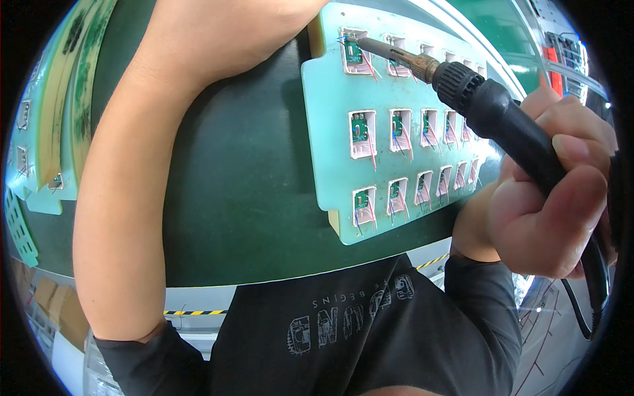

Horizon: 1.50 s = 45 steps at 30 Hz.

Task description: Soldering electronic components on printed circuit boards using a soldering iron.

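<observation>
In my right hand (551,198) is a black-handled soldering iron (479,99), fingers wrapped around its grip. The iron points left, and its tip meets the small green circuit board (354,54) in the far left pocket of a light green fixture plate (330,145). A short blue wire end shows beside the tip. My left hand (264,26) reaches over the plate's far left corner; its fingers are cut off by the top edge of the picture. Several white housings with green boards and thin red and blue wires (401,135) sit in rows across the plate.
The plate rests on a dark green work surface (224,218). More fixture plates (49,142) are stacked at the left edge. The iron's black cord (584,323) hangs down at the right. Brown cardboard boxes (63,307) stand below the table at the lower left.
</observation>
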{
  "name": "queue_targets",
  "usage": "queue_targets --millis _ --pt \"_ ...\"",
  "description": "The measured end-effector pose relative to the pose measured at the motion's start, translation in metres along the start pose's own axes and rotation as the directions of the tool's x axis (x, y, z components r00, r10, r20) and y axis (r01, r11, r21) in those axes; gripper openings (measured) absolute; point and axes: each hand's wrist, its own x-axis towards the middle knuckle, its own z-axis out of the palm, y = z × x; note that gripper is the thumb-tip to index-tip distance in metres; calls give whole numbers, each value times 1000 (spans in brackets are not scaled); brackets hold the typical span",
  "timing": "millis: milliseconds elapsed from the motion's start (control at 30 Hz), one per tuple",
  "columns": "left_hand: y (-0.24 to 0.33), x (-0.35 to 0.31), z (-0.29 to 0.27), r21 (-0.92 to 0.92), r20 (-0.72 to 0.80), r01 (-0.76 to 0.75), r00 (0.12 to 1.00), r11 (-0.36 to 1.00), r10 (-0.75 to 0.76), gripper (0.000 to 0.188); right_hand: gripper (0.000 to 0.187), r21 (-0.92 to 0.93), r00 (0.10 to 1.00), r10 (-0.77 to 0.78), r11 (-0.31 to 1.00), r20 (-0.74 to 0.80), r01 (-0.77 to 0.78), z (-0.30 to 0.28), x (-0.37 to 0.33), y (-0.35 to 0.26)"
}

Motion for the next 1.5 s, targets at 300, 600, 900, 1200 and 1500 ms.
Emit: queue_targets --millis 300,600,900,1200,1500 --pt "2 0 1 18 -12 1 1000 1000 0 9 21 -4 1000 -2 1000 0 2 0 1 -1" --pt "3 1 2 -2 -6 -4 1000 1000 4 10 21 -6 1000 -6 1000 -7 5 -1 2 1" --pt "6 3 2 63 -13 -9 1000 998 9 10 22 -18 1000 -10 1000 1 10 -2 2 1" --pt "5 3 2 52 -11 0 1000 999 1 10 22 -27 1000 -10 1000 7 10 -1 3 0" --pt "6 4 4 1 -14 21 1000 1000 -21 10 22 -33 1000 -15 999 4 15 -3 5 0"
